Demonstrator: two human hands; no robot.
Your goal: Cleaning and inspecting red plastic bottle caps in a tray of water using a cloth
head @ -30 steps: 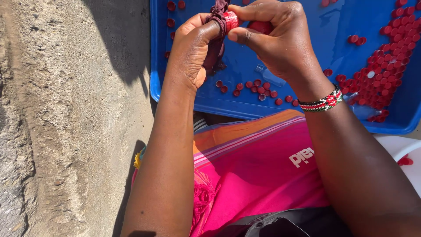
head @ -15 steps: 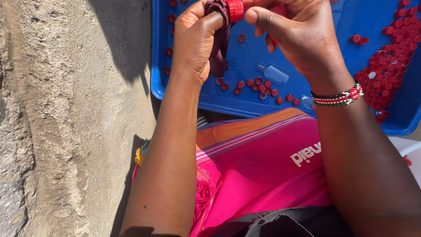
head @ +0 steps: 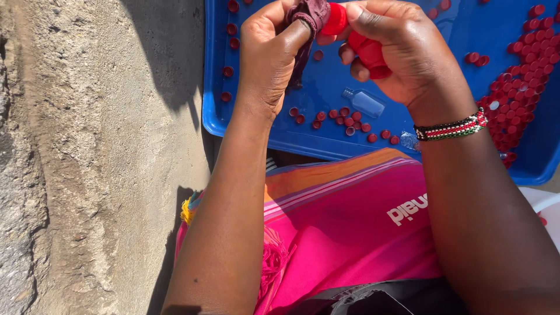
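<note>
My left hand [head: 269, 55] grips a dark cloth [head: 308, 17] against a red cap [head: 335, 18], and my right hand [head: 402, 52] closes around red caps [head: 370, 53], both above the blue tray [head: 326, 140] of loose caps [head: 344, 116]

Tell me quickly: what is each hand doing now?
Left hand: closed on a dark cloth.
Right hand: closed on a red bottle.
</note>
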